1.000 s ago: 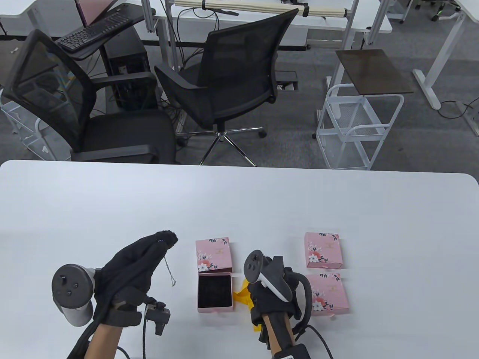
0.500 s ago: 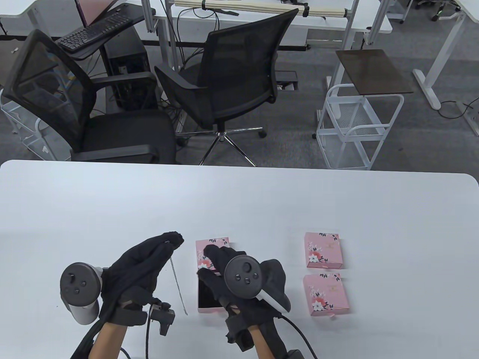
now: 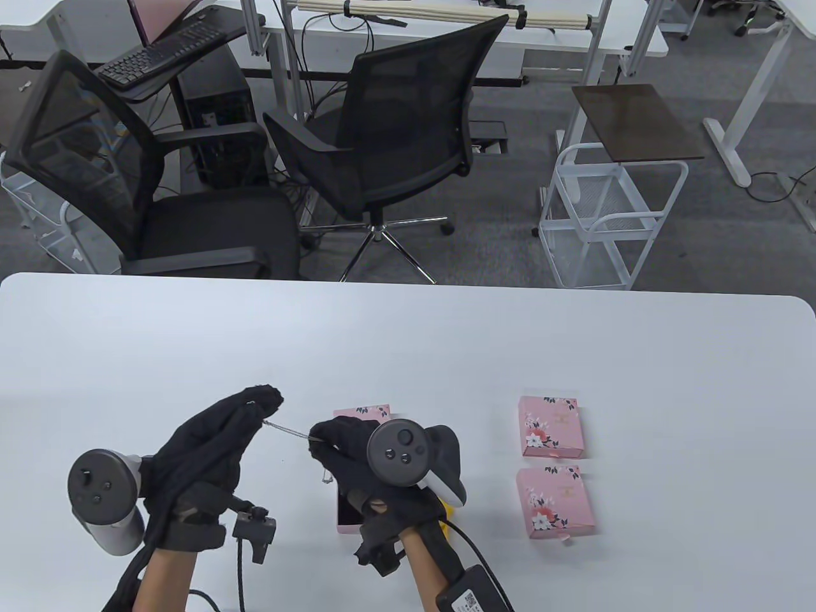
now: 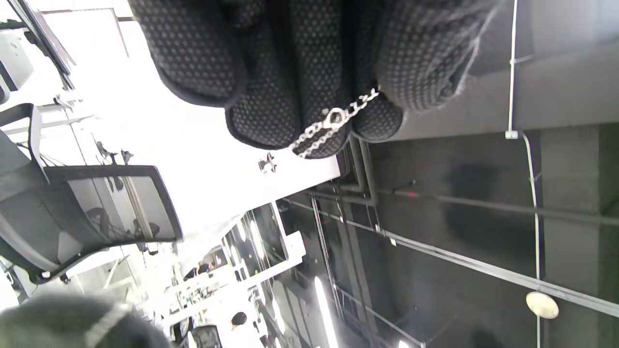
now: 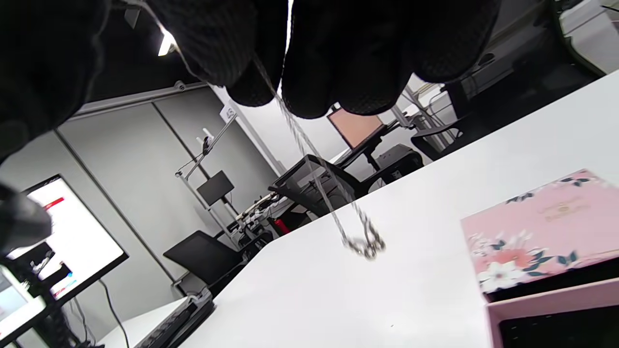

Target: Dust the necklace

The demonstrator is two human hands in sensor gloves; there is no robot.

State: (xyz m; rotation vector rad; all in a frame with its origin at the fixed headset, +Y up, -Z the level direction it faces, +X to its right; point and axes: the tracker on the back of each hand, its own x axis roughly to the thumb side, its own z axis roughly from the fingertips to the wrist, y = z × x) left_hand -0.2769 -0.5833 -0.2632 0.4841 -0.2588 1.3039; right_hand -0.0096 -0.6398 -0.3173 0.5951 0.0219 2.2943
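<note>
Both hands pinched the necklace (image 3: 288, 431): left hand (image 3: 207, 446) & right hand (image 3: 357, 459) held it taut above the table, left of the open box (image 3: 347, 513). Dusting prob not begun; next needs the yellow cloth (image 3: 448, 512).

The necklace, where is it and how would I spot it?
Look at the white table's near edge, where two black-gloved hands meet. The thin silver chain necklace stretches between the left hand and right hand, above the open pink box. It is the only shiny, stringy thing there.
</note>
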